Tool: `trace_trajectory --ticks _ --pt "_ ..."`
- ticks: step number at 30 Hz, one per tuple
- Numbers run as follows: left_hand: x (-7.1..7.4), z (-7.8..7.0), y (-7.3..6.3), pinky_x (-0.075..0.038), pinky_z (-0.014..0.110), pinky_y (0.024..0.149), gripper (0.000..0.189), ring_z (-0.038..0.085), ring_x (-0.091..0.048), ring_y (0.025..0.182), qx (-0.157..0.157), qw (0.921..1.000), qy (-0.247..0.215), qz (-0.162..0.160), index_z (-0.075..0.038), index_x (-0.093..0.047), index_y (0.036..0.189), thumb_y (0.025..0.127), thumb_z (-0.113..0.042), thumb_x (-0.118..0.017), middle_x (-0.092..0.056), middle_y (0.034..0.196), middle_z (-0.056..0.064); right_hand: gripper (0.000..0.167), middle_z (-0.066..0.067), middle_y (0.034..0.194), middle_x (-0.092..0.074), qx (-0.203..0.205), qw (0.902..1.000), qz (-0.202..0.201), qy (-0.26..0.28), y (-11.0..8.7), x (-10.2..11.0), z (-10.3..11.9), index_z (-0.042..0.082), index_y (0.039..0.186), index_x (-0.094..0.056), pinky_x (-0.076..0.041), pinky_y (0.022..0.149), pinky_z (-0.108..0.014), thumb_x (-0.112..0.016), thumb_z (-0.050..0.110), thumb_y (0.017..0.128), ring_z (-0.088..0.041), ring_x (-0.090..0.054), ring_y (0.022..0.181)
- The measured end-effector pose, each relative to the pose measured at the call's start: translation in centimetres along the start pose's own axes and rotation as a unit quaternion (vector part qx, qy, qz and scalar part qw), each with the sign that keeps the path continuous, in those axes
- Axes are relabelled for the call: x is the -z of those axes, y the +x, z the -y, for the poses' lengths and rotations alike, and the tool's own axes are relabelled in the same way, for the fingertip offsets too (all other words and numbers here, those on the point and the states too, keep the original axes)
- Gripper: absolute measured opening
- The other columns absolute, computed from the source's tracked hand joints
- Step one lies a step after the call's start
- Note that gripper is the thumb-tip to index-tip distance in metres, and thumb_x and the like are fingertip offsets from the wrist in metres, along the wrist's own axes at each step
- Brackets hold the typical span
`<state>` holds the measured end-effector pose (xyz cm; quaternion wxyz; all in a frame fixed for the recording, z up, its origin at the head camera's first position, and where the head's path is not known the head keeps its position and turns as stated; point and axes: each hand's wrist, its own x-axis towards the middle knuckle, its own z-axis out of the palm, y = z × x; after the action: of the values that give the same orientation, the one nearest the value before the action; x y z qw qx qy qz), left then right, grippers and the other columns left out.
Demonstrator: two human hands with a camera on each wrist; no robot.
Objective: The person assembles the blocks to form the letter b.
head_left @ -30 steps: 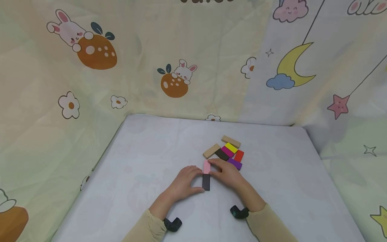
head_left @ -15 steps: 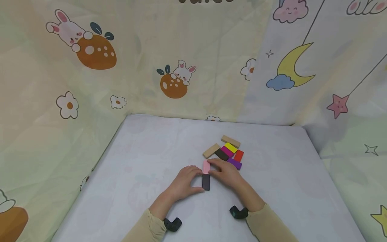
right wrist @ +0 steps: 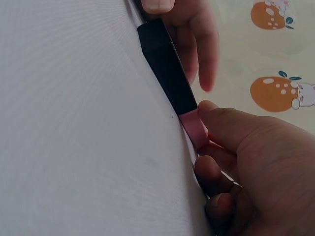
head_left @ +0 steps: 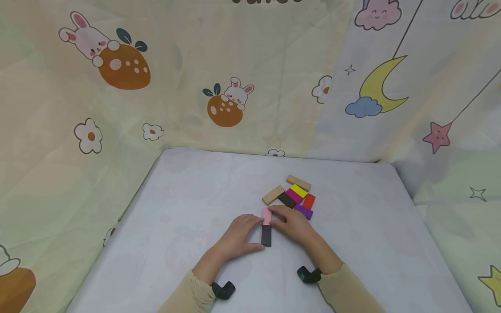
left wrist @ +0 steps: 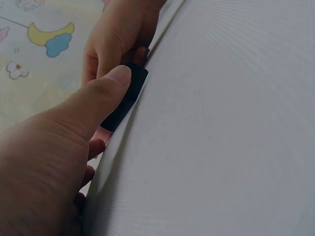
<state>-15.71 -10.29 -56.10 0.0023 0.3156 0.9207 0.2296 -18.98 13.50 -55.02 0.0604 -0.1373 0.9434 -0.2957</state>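
Pink block point(head_left: 266, 216), black block point(head_left: 266, 236): smooth oblongs

Pink block point(head_left: 267, 216), black block point(head_left: 266, 236), end to end

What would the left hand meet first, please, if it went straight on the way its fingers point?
Probably the pink block: the left hand has its fingertips right beside it, though contact is hard to tell.

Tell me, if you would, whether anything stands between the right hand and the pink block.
Nothing visible does: the right hand has its thumb and a finger against the pink block. The dark block sits at the pink one's near end, not between them.
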Motion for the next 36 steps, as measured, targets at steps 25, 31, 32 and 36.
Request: trace_trajectory --ticks 25,31,32,36 --pt "-0.2 -0.1 0.0 -0.029 0.041 0.122 0.074 0.017 -0.039 0.141 0.022 0.9993 0.014 0.027 -0.029 -0.042 0.150 0.088 -0.068 -0.056 -0.049 0.146 -0.006 0.040 -0.008 0.078 -0.065 -0.135 0.9745 -0.050 0.172 0.7 0.9 -1.0 0.030 0.139 -0.054 -0.053 0.050 -0.030 -0.057 0.034 0.099 -0.022 -0.058 0.053" --pt "-0.1 -0.1 0.1 -0.028 0.041 0.122 0.073 0.017 -0.039 0.141 0.018 0.9994 0.018 0.024 -0.028 -0.044 0.149 0.089 -0.066 -0.057 -0.049 0.146 -0.006 0.043 -0.009 0.081 -0.060 -0.174 0.9633 -0.050 0.199 1.3 1.5 -0.8 0.030 0.140 -0.052 -0.053 0.046 -0.027 -0.059 0.035 0.098 -0.025 -0.059 0.054" --pt "-0.1 -0.1 0.1 -0.029 0.041 0.122 0.073 0.017 -0.039 0.141 0.018 0.9994 0.020 0.024 -0.028 -0.044 0.149 0.089 -0.066 -0.058 -0.049 0.146 -0.006 0.044 -0.010 0.087 -0.061 -0.176 0.9627 -0.049 0.199 1.4 1.5 -0.7 0.029 0.141 -0.051 -0.052 0.045 -0.027 -0.059 0.035 0.098 -0.024 -0.059 0.054" --pt "0.0 -0.1 0.1 -0.029 0.041 0.121 0.073 0.017 -0.039 0.141 0.019 0.9993 0.022 0.025 -0.028 -0.045 0.149 0.088 -0.065 -0.059 -0.050 0.145 -0.006 0.051 -0.008 0.115 -0.060 -0.178 0.9659 -0.050 0.181 1.8 1.7 -0.3 0.027 0.144 -0.047 -0.053 0.046 -0.031 -0.063 0.035 0.096 -0.027 -0.062 0.056"
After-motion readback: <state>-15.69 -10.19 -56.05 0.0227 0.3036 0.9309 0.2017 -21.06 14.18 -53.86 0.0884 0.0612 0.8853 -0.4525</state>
